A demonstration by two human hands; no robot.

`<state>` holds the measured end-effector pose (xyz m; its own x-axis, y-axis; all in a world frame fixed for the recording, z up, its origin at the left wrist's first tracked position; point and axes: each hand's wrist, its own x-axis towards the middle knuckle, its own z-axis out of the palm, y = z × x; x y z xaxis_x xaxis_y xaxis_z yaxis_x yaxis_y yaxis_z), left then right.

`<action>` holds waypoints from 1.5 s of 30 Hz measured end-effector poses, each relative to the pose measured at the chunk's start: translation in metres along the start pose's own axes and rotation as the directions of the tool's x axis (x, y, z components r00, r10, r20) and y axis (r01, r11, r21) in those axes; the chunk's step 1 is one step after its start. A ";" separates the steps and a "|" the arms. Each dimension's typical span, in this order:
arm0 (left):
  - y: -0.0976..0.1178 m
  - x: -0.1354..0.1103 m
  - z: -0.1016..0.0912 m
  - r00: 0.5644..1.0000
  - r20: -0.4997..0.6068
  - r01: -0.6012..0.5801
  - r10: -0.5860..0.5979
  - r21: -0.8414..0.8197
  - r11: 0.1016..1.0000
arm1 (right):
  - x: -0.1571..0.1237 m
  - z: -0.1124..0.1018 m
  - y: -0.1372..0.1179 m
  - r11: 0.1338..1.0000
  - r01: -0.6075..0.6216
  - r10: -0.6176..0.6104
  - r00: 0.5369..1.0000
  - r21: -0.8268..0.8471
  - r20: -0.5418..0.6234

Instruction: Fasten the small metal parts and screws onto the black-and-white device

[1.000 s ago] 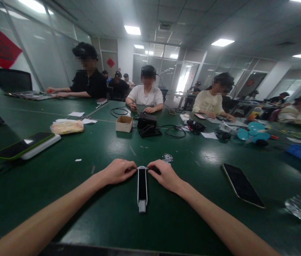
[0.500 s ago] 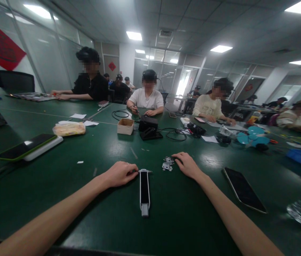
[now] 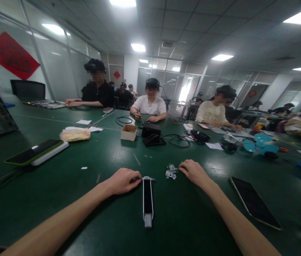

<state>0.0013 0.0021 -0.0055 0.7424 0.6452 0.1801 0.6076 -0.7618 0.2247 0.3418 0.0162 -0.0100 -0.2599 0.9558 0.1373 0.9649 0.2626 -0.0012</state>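
Observation:
My left hand (image 3: 125, 181) lies on the green table with its fingers closed, the tips at the left end of a thin metal rod (image 3: 152, 179). This rod crosses the top of a long, narrow black piece with a white frame (image 3: 148, 199), which lies flat with a grey block at its near end. To the right, my right hand (image 3: 195, 172) has its fingers bent and drawn together beside a small cluster of silver metal brackets (image 3: 171, 172). Its fingertips touch the cluster's right edge; anything between them is too small to make out.
A phone (image 3: 255, 202) lies right of my right forearm, and a green-edged phone (image 3: 34, 152) at the left. Ahead stand an open small box (image 3: 129, 132) and a black device (image 3: 151, 133) with cables. A blue fan blade (image 3: 261, 144) lies farther right. Co-workers sit across the table.
My view has tilted up a little, so everything sits lower and slightly to the right. Both hands stay at about the same places on the table.

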 end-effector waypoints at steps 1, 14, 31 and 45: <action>0.000 0.000 0.000 1.000 0.002 0.003 -0.003 -0.002 1.000 | 0.000 -0.001 -0.001 1.000 -0.014 0.014 1.000 -0.010 0.006; -0.001 -0.001 0.000 1.000 -0.003 0.003 -0.003 -0.010 1.000 | -0.001 -0.007 -0.022 0.980 -0.050 0.048 0.999 -0.195 -0.012; 0.000 -0.002 -0.002 1.000 0.014 0.010 -0.010 -0.039 0.999 | -0.009 -0.013 -0.055 0.995 0.088 -0.070 0.945 0.042 -0.319; 0.002 0.000 -0.002 1.000 -0.002 0.004 -0.004 -0.014 1.000 | -0.018 0.009 -0.109 0.837 0.255 -0.123 0.950 0.484 -0.289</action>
<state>0.0021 0.0003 -0.0035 0.7390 0.6488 0.1814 0.6068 -0.7580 0.2390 0.2408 -0.0281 -0.0208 -0.3547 0.8371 0.4164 0.7233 0.5279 -0.4452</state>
